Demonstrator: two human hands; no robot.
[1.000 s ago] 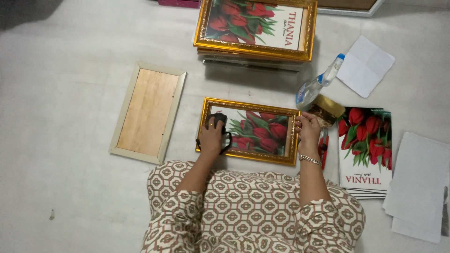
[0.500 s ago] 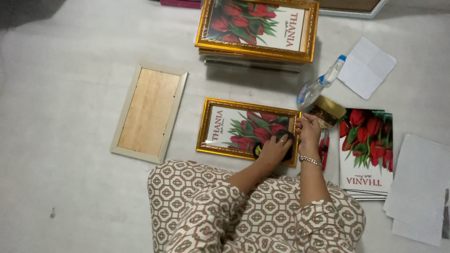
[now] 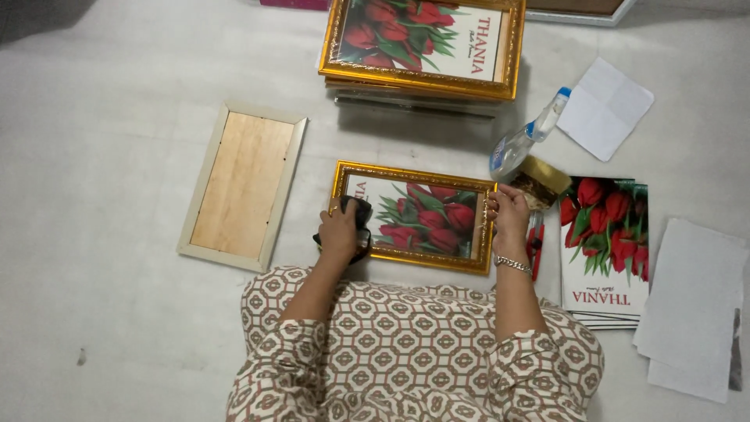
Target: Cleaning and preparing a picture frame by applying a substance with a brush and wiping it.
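- Two hands are seen: left, right.
- One gold frame is seen alone, besides a frame stack.
- One pale frame is counted.
- One spray bottle is counted.
- One stack of prints is seen.

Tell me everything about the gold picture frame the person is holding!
The gold picture frame lies flat on the pale floor, just in front of the person. Its ornate gilded border surrounds a print of red tulips with green leaves on white. The left hand presses a dark cloth on its left end, and the right hand grips its right edge.
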